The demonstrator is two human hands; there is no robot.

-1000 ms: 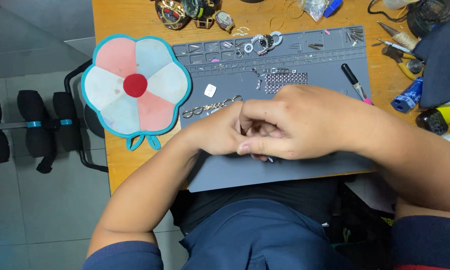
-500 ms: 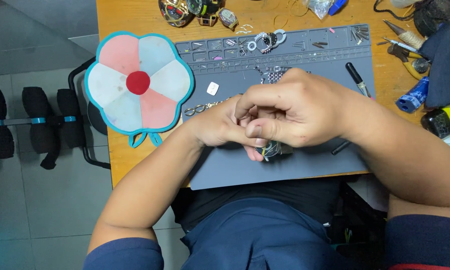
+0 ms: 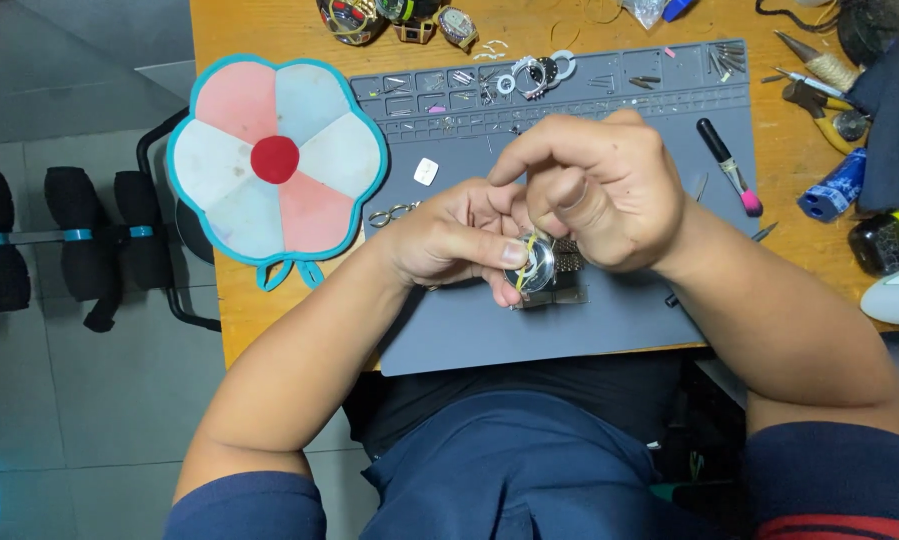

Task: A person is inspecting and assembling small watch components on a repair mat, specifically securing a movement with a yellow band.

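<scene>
A: Entry, left edge first. At 9 o'clock, a flower-shaped pad (image 3: 274, 160), pink and pale blue petals with a red centre, hangs half off the wooden worktop (image 3: 269, 20).

B: Then the grey work mat (image 3: 609, 330), with small parts sitting in the tray slots along its 12 o'clock edge.

A: Agreed. A white square piece (image 3: 426, 171) lies on the mat, just at 11 o'clock of the left hand (image 3: 449, 240).

B: State of that hand?

A: Closed round the wristwatch (image 3: 541, 265), thumb pressed on the case rim. The watch is at mat centre; whether it rests on the mat or is lifted, I cannot tell.

B: And the right hand (image 3: 599, 190)?

A: Directly above the watch, fingers pinched together. A thin yellow piece crosses the watch face below them; I cannot tell if the pinch grips it.

B: Judgement on doing this well?

A: Keep the left thumb firm so the case cannot turn, and work the fine piece with small, straight moves. The glass looks easily scratched.

B: Further right?

A: A black-handled tool with a pink tip (image 3: 729, 168) at 2 o'clock on the mat. Beyond the mat, on the wood, pliers (image 3: 819, 100) and a blue cylinder (image 3: 831, 190) at 3 o'clock.
</scene>
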